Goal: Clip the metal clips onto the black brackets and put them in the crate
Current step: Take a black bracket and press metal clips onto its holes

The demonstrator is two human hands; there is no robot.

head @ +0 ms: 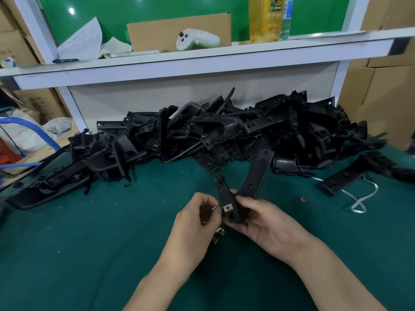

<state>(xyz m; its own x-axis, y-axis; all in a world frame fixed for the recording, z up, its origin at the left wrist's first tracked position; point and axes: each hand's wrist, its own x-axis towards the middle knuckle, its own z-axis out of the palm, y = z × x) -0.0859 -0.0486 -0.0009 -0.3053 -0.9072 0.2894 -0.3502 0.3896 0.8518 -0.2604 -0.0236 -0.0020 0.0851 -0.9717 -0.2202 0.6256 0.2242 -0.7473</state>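
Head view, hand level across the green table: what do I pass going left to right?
left hand pinching a metal clip → black bracket gripped by the right hand → loose clip lying on the table → white cord

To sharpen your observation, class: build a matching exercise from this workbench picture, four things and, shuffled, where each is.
1 white controller
2 loose metal clip
3 fitted metal clip
4 bracket pile

A lying alone on the green mat
B on the bracket held by the right hand
C on the shelf
D heaped below the shelf

Pairs: 1-C, 2-A, 3-B, 4-D
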